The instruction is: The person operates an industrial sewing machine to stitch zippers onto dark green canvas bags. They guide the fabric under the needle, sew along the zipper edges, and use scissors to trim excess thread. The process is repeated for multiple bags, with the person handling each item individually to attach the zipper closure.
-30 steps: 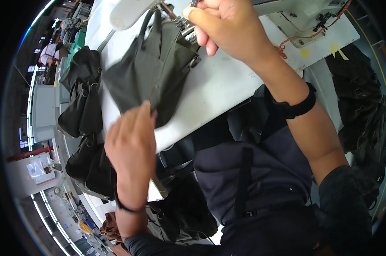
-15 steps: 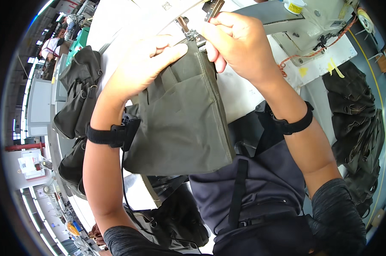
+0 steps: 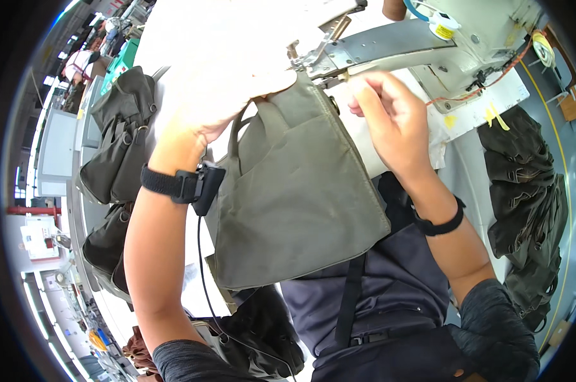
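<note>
An olive-grey fabric bag [image 3: 294,191] hangs from the sewing machine [image 3: 390,48] toward my lap, its upper corner at the machine's needle end. Pale stitching runs along its right edge, and a strap loop stands out on its left side. My left hand [image 3: 221,105] grips the bag's upper left, thumb along the top near the corner; bright light washes out its fingers. To the right of the bag, beneath the machine's arm, my right hand [image 3: 396,121] is raised with its fingers curled in. It is apart from the bag, and the inside of its grip is hidden.
More dark olive bags [image 3: 119,140] lie along the left side, and a pile of them [image 3: 523,191] hangs at the right. Another dark bag [image 3: 259,334] is below the table edge. A small white bottle [image 3: 444,27] and an orange cord [image 3: 479,92] are by the machine.
My right hand has drawn back from the needle end, moving right and down. The bag has swung rightward and come lower, its strap loop now showing more. My left hand stays on it.
</note>
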Action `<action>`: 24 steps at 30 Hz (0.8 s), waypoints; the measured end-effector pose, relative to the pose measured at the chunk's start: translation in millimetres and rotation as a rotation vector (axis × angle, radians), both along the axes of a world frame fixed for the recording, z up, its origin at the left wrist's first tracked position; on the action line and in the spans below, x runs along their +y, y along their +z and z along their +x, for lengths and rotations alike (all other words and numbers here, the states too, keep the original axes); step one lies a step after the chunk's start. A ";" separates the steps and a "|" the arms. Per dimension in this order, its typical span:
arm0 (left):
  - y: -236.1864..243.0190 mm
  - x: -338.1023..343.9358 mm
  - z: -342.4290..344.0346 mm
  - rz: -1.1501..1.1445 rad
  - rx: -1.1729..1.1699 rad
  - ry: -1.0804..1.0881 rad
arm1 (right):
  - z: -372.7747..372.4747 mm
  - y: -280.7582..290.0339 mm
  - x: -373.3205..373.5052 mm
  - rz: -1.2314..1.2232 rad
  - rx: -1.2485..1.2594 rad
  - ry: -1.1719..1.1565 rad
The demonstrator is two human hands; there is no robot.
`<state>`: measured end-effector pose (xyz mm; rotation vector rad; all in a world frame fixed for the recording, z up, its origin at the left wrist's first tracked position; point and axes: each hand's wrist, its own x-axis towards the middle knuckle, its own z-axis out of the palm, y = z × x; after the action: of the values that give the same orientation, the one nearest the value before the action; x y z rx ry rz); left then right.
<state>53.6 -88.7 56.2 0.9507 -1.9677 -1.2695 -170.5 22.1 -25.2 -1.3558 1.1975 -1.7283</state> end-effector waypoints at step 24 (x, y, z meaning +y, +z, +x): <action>-2.0 -4.5 11.0 -0.161 -0.112 0.051 | -5.4 28.2 -6.2 0.245 -0.184 0.486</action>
<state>64.6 -93.1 54.1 1.0041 -2.0824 -1.0321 -175.9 15.9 3.0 -1.1885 0.8547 -1.2845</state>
